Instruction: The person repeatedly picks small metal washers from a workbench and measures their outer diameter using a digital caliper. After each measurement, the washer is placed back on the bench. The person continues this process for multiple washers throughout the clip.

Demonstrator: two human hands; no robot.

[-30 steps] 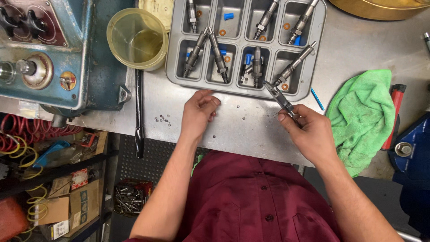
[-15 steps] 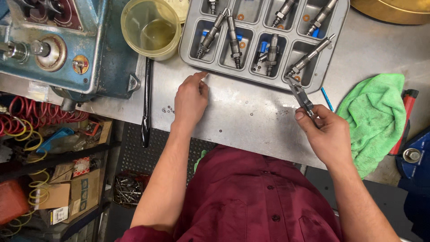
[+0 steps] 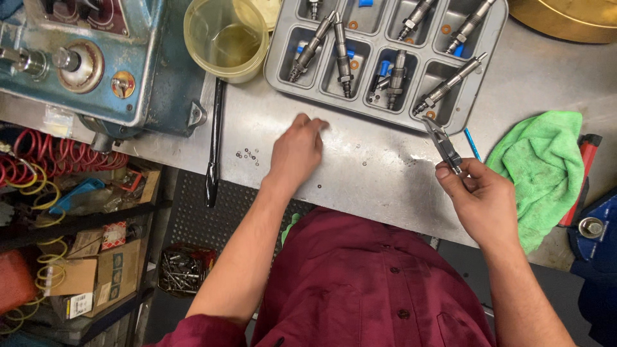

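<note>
A: Since the earlier frame, the left hand [image 3: 297, 149] has been slid along the counter [image 3: 373, 173] toward the tray's near edge, and the right hand [image 3: 479, 196] has been drawn back toward the body.

B: Noted. State of each grip?

A: The right grip is clenched on the pliers [image 3: 443, 142], jaws pointed up and away from it toward the metal tray [image 3: 276, 58]. The left grip is loosely curled, fingertips on bare counter; nothing is seen held.

B: Surroundings?

A: Small washers [image 3: 247, 154] lie left of the left grip; a green cloth [image 3: 546, 167] lies right of the right grip.

B: Advice: the pliers are best kept steady, and small parts pinched over the counter so that none are lost.
</note>
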